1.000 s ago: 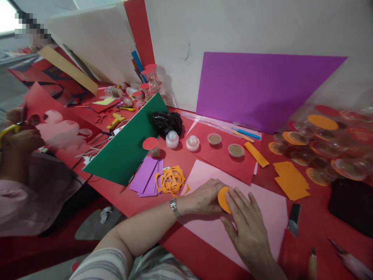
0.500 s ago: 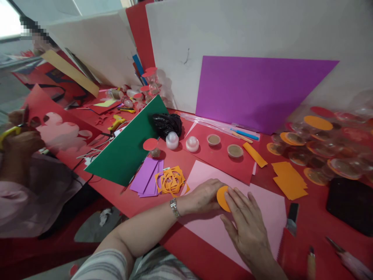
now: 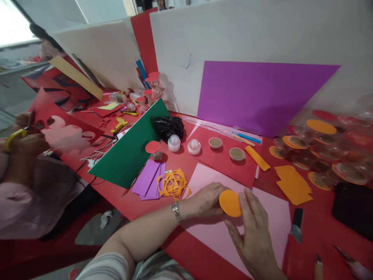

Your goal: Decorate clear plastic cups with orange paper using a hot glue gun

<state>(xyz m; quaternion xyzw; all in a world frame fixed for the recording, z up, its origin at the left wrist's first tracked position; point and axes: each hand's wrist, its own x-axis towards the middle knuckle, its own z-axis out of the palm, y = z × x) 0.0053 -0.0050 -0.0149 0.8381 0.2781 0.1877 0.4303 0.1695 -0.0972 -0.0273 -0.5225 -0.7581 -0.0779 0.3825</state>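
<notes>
Lifting off the pink sheet, the orange disc now shows whole, pinched between both hands' fingers.

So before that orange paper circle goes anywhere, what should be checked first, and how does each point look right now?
1. Orange circle held by both hands: ok; left hand and right hand touch its edges.
2. Circle whole, not creased: ok as far as it shows.
3. Pink sheet lying flat beneath: ok.
4. Knife apart from the hands: ok.
5. Orange offcuts off the pink sheet: ok.
6. Glue on the circle's underside: cannot tell.
</notes>
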